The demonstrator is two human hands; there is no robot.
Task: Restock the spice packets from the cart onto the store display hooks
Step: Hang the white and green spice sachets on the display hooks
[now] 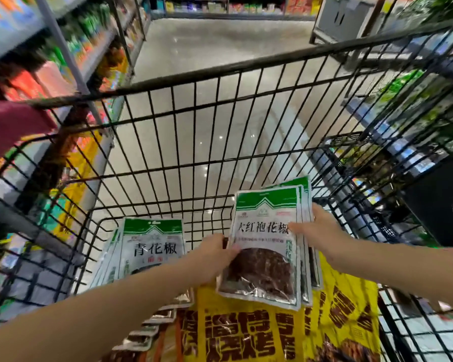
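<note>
Two hands pinch one stack of red-pepper packets (pixel 266 246) between them. The left hand (pixel 215 254) grips the stack's left edge, with its thumb pressed on the front face and its fingers tucked out of sight behind. The right hand (pixel 322 231) grips the right edge. Its thumb lies across the printed label and its fingers curl round the back. The stack is fanned slightly, tilted with its green tops away from the person, and held above the contents of the wire cart (pixel 194 126). To the left of it, a second pile of green-pepper packets (pixel 152 246) leans in the cart's far corner, near the left hand. Below the held stack lie large yellow bags (pixel 246 330) with bold dark lettering, filling the near end of the cart. Outside the cart, blurred store shelves (pixel 63 48) run along the left, and pale glossy floor (pixel 220 48) stretches ahead.
</note>
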